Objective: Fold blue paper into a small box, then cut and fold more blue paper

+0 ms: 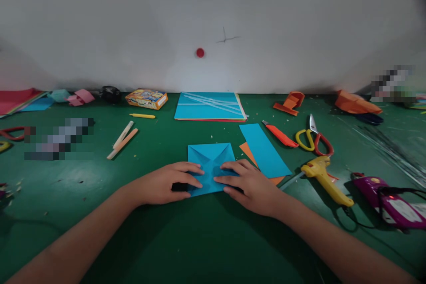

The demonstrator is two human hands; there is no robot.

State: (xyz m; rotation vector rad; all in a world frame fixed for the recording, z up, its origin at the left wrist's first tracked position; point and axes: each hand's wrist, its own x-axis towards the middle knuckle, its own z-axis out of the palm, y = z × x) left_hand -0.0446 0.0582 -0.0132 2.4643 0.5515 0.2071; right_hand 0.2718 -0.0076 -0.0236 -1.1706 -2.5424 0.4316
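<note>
A square of blue paper (211, 151) with creased, folded flaps lies flat on the green table in front of me. My left hand (173, 182) rests on its left side, fingers stretched out and apart. On the right side of the same paper lies my right hand (248, 186), its fingers spread too. Both hands touch the paper without gripping it, and they cover part of its side edges. Just right of my right hand is a blue paper strip (264, 148) on top of orange paper (249, 153).
An orange cutter (281, 135), scissors (313, 137), a yellow glue gun (328, 179) and a purple power strip (389, 202) lie to the right. Behind are a stack of coloured paper (209, 106), a crayon box (146, 98) and a yellow crayon (143, 116). Two sticks (123, 142) lie left.
</note>
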